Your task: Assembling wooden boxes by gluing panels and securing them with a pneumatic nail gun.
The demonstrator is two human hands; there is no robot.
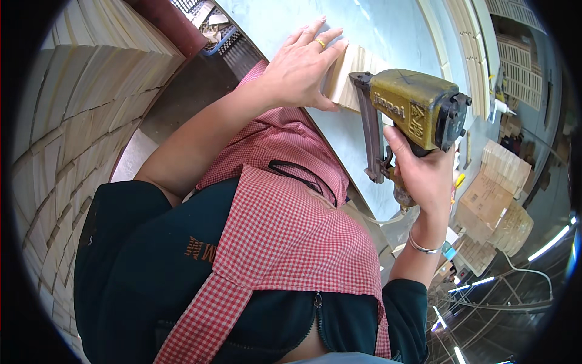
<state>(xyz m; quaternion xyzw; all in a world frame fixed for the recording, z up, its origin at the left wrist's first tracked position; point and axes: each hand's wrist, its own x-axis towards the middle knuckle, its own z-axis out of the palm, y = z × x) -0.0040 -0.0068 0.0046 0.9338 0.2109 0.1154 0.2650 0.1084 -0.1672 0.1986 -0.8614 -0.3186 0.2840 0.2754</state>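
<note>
My right hand [427, 182] is wrapped round the handle of a pneumatic nail gun [412, 103]. The tool has a worn gold body, a black end cap and a long dark magazine. Its nose reaches over a small piece of pale wood [347, 76] on the light worktable, and whether it touches the wood I cannot tell. At the wood's left end lies my left hand [306, 64], fingers stretched out and thumb apart, touching the edge. A yellow ring is on one finger. The nail gun hides part of the wood.
Tall stacks of pale wooden boards [66, 103] rise on the left. A blue basket [221, 39] with scraps stands beyond the worktable [388, 24]. Long wooden strips [470, 54] lie along the table's right side. Farther right are a cardboard box [485, 203] and more stacked wood [506, 164].
</note>
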